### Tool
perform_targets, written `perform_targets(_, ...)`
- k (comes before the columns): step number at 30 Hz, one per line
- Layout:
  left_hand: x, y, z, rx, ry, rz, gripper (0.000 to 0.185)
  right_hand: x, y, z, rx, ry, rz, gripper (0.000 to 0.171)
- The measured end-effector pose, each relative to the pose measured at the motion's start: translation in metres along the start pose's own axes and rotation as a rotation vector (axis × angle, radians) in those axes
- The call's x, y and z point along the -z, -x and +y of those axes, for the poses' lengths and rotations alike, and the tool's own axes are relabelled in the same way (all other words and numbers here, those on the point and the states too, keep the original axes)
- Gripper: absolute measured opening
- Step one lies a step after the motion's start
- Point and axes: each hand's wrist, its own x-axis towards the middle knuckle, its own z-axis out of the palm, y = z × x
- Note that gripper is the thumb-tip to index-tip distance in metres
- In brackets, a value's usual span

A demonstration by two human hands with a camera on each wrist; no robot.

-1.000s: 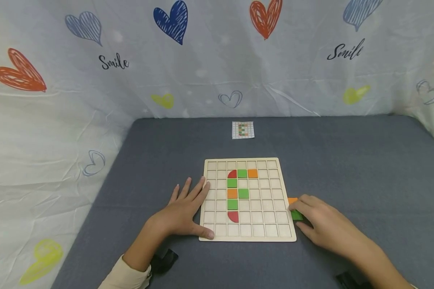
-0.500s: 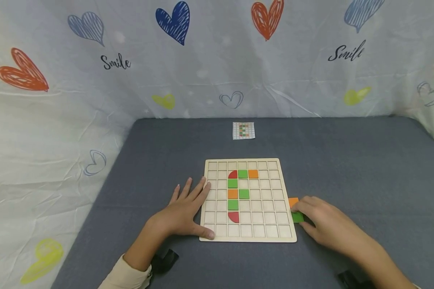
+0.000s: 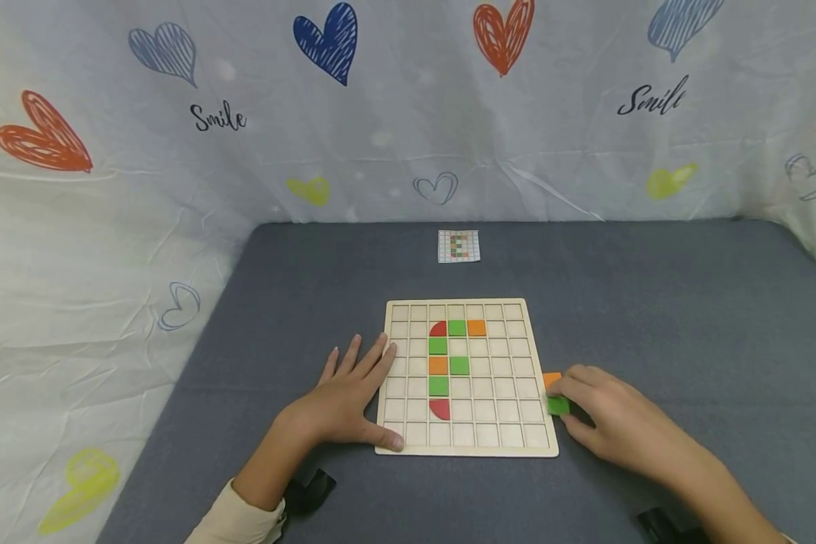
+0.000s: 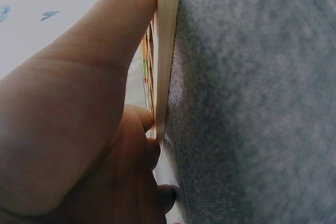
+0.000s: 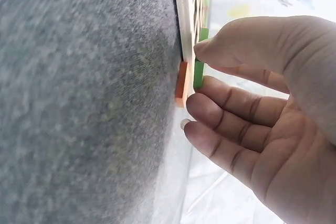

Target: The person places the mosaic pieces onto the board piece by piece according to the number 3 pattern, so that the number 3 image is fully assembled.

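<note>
My left hand (image 3: 343, 400) rests spread along the left edge of a wooden grid board (image 3: 496, 412), its thumb on the near left corner. Just off the board's right edge, my right hand (image 3: 605, 415) pinches a green square tile (image 3: 557, 406) between thumb and fingers. In the right wrist view the green tile (image 5: 199, 72) stands off the cloth, level with the board's top. An orange square tile (image 3: 551, 378) lies on the cloth beside the board, partly hidden by the fingers. Red quarter-round, green and orange tiles (image 3: 438, 386) sit in the board's cells, left of its middle.
A small card (image 3: 459, 246) printed with a coloured grid pattern lies behind the board. Dark grey cloth (image 3: 299, 287) covers the table. A white curtain (image 3: 381, 151) with hearts hangs at the back and left.
The right hand's grip has lifted the green tile slightly off the cloth, and the orange tile stays where it lay. My left hand keeps its place on the board.
</note>
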Motion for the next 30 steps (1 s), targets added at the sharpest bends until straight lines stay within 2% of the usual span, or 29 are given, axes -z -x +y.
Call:
perform_targets(12,-0.001,0.0,0.0,-0.008,-0.015,0.002,0.121,-0.006,-0.008,-0.01,0.041,-0.033,-0.007,0.025)
perform_targets(25,-0.001,0.0,-0.001,-0.003,-0.022,-0.002,0.121,-0.01,-0.018,-0.019,0.02,-0.051,-0.092,0.023)
perform_targets(30,-0.002,0.0,-0.001,-0.002,-0.027,-0.002,0.121,-0.011,-0.023,-0.023,0.033,-0.063,-0.099,0.022)
